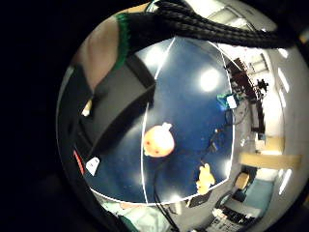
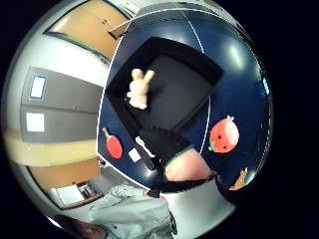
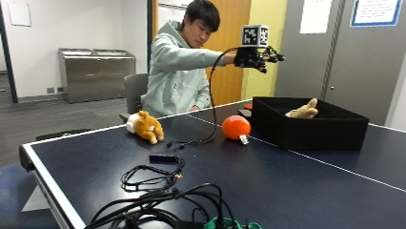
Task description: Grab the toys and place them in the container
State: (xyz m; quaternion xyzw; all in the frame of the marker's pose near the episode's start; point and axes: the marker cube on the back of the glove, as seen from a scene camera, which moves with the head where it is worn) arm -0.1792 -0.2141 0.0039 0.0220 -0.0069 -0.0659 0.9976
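Observation:
In the outside view my gloved right hand is raised in the air above the near left corner of the black container, fingers relaxed and holding nothing. A beige bunny toy lies inside the container, and it also shows in the thumb side view as the bunny on the container's floor. A round orange-red toy sits on the blue table right beside the container's wall. An orange and white plush animal lies farther left on the table.
Black cables and a small black box lie across the table's near part. A red paddle rests beside the container on the person's side. The table's white edge runs along the near left.

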